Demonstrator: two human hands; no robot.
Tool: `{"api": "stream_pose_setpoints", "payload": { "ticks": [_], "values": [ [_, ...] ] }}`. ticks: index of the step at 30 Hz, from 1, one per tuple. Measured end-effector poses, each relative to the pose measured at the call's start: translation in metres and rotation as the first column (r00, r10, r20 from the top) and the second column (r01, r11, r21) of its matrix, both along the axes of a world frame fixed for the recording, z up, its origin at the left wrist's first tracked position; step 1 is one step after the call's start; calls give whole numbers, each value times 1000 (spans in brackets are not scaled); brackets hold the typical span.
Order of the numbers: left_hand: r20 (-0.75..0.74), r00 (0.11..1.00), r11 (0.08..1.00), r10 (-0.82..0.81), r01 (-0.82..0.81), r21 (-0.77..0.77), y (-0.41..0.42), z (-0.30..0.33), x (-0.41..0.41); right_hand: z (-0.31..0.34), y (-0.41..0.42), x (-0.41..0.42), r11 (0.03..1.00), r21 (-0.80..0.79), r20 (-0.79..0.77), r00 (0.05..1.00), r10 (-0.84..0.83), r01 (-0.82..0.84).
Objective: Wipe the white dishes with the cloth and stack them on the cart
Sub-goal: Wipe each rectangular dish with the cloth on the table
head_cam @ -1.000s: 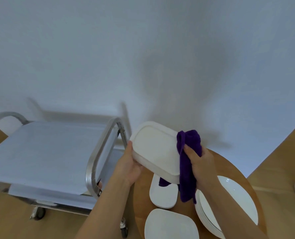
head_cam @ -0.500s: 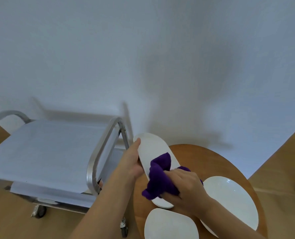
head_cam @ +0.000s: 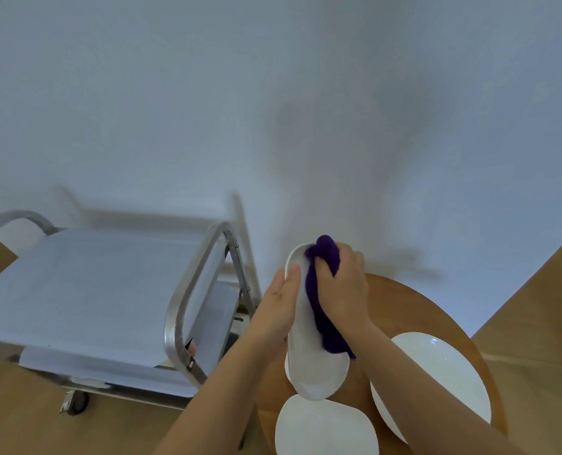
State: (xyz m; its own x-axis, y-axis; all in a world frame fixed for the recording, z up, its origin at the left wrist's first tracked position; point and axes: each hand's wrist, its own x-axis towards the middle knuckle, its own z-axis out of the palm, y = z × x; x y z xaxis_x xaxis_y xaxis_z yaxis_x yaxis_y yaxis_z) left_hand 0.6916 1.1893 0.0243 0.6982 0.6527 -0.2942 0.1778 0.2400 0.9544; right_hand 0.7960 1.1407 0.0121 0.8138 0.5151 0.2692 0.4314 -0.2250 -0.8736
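Head view, looking down: largest is the metal cart (head_cam: 86, 290) on the left, its top shelf bearing no dishes that show, so stacking is not yet begun. Next is the round wooden bench (head_cam: 414, 310) at lower right, carrying a large round white plate (head_cam: 437, 372), which the right forearm partly covers, and a squarish white dish (head_cam: 325, 428) at the bottom edge. Above the bench, between cart and plate, a long white dish (head_cam: 309, 372) is held up on a tilt. The left hand (head_cam: 276, 310) holds its left rim, thumb lying flat on the inner face; the fingers behind are hidden. The right hand (head_cam: 342, 290) has its grip clenched round a bunched purple cloth (head_cam: 322, 310), pressing it against the dish's upper part.

My judgement is that the risk lies in that one-sided hold: glazed ware is slick, and a hard push from the cloth could lever the dish out of the left hand onto the dishes below, chipping them. The trailing end of the cloth could also drag across the squarish dish.
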Motion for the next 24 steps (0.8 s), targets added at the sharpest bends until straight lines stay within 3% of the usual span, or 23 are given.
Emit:
{"api": "stream_pose_setpoints", "payload": {
  "ticks": [5, 11, 14, 16, 18, 21, 22, 24],
  "values": [
    [132, 990, 985, 52, -29, -172, 4, -10, -11, -5, -3, -31, 982, -28, 248, 950, 189, -189],
    [54, 943, 903, 329, -298, -309, 25, -13, -14, -48, -42, -57, 881, -150, 144, 872, 468, -449],
    [201, 937, 926, 285, -215, -312, 31, -19, -19, -61, -60, -58, 889, -206, 173, 879, 444, -409],
    [284, 919, 925, 273, -170, -340, 30, -25, -23, -70, -65, -53, 920, -266, 255, 899, 356, -289],
    [253, 912, 908, 322, -221, -357, 27, -31, -24, -74, -66, -45, 936, -319, 245, 942, 230, -145],
    [135, 911, 883, 390, -328, -337, 26, -40, -23, -79, -67, -33, 968, -247, -91, 996, 9, -32],
    [103, 900, 862, 424, -367, -349, 27, -41, -25, -80, -66, -29, 980, -198, -271, 960, -76, 22],
    [78, 868, 804, 490, -415, -426, 27, -45, -28, -81, -66, -18, 981, -155, -638, 746, -190, 118]
  ]
}}
